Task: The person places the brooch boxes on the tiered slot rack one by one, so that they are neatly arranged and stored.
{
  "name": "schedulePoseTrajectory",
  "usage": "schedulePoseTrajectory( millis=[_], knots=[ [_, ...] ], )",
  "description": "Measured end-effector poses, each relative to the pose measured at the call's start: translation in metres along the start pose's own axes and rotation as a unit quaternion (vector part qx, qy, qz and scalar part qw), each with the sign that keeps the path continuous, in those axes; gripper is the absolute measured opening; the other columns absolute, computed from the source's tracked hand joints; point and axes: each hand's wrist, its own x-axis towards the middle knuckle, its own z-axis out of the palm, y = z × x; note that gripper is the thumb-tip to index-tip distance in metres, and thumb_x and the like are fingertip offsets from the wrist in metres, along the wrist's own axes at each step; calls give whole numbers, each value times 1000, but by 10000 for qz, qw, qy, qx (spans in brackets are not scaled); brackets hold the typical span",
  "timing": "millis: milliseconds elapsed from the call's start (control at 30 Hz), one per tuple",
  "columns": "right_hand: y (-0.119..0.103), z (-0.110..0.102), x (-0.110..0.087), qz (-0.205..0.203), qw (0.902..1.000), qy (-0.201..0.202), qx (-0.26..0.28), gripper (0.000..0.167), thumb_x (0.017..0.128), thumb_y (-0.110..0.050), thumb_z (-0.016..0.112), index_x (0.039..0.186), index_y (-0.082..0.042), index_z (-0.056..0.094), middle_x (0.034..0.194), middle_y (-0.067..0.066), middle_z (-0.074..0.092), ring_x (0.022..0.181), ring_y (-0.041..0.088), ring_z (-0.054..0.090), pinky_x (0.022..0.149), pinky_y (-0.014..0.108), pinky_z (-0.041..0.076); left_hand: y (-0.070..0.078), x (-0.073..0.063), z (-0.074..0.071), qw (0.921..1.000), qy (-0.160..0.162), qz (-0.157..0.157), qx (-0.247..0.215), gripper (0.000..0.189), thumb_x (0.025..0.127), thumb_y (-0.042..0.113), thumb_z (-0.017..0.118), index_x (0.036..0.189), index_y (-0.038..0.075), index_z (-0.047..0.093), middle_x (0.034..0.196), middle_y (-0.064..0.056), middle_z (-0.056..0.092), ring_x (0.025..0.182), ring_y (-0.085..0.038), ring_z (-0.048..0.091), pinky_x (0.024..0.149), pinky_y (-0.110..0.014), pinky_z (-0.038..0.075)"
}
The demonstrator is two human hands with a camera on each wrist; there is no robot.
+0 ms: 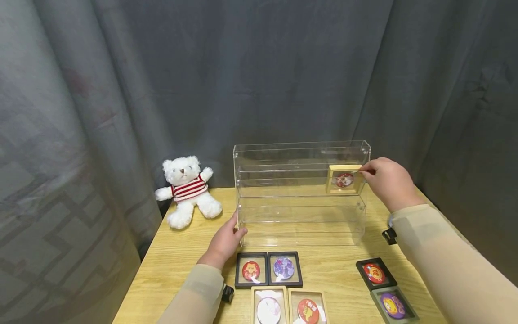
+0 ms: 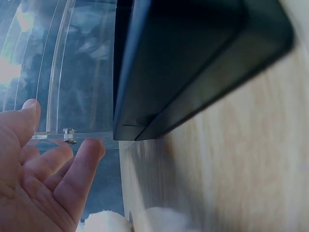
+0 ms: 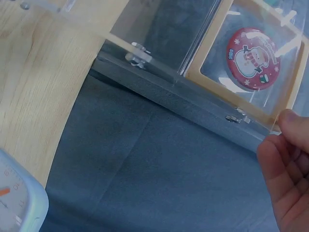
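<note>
Cream-coloured long sleeves (image 1: 449,258) lie nearest the camera, and past the right one the bare right hand (image 1: 389,182) pinches, between thumb and forefinger, the upper right corner of a pale yellow, square display frame (image 1: 344,168) holding a round red snowman badge (image 3: 253,59). That frame stands upright just left of those fingertips, toward the right end of an upper tier of a clear acrylic shelf rack (image 1: 299,213); whether its bottom edge sits fully on the ledge, I cannot tell. Lower and well to the left, the left hand (image 1: 224,240) grips the rack's side panel near its foot. If the fingertips let go before the frame is seated, it could tip or slide off the ledge; a sideways tug from the left hand, or a bump of the right knuckles on the end panel, could rock the light rack and cause the same. Just right of the left wrist lie two black square frames (image 1: 267,270), exposed to a falling frame, with two pale yellow frames (image 1: 288,306) nearer the camera. Beyond the left hand sits a white plush bear (image 1: 188,189).
</note>
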Motion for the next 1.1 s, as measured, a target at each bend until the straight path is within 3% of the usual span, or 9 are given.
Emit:
schedulePoseTrajectory(
  millis=[133,233,367,533,733,933,1100],
  knots=[
    [-11,-3,-8,-160,9997,23,195,18,98,-18,65,105,-5,75,99,12,65,84,29,58,72,50,48,1,0,0,10000,26,-14,-7,69,99,28,63,159,24,28,149,-13,45,124,-36,53,104,-55,40],
    [-26,2,-20,-422,9972,-237,576,21,99,-26,63,110,-12,75,102,5,65,84,22,57,71,46,48,2,-1,0,10000,28,-43,-7,69,100,28,63,159,24,28,150,-13,44,126,-36,51,104,-55,39],
    [-47,23,-41,-942,9854,-1040,965,25,97,-31,67,117,-16,72,104,-4,65,85,13,58,71,39,50,2,-1,1,10000,17,-67,-27,69,100,28,62,159,24,27,150,-13,43,128,-38,48,106,-56,37],
    [-65,69,-73,-1276,9574,-2304,1188,40,91,-41,72,121,-15,69,93,-11,63,80,6,58,69,32,51,2,-3,1,9999,27,-85,-61,69,99,29,63,159,25,28,150,-13,44,128,-38,48,105,-57,37],
    [-73,122,-105,-872,9305,-3312,1299,68,81,-44,80,134,-9,58,89,-6,61,75,11,57,69,40,50,3,-4,3,10000,16,-18,-57,68,99,31,62,158,25,29,148,-14,47,124,-38,53,103,-57,40],
    [-73,142,-117,-672,9191,-3624,1393,85,70,-38,89,138,-2,53,83,-3,56,73,15,52,69,39,48,3,-5,3,10000,11,60,-54,67,100,32,61,158,24,30,146,-15,48,123,-37,53,102,-56,41],
    [-73,148,-117,-717,9062,-3836,1629,84,72,-34,89,140,-1,52,79,-4,54,68,13,50,64,33,44,0,-5,1,9999,74,69,-51,67,100,29,62,158,22,30,146,-16,48,124,-37,53,102,-55,41]
  ],
)
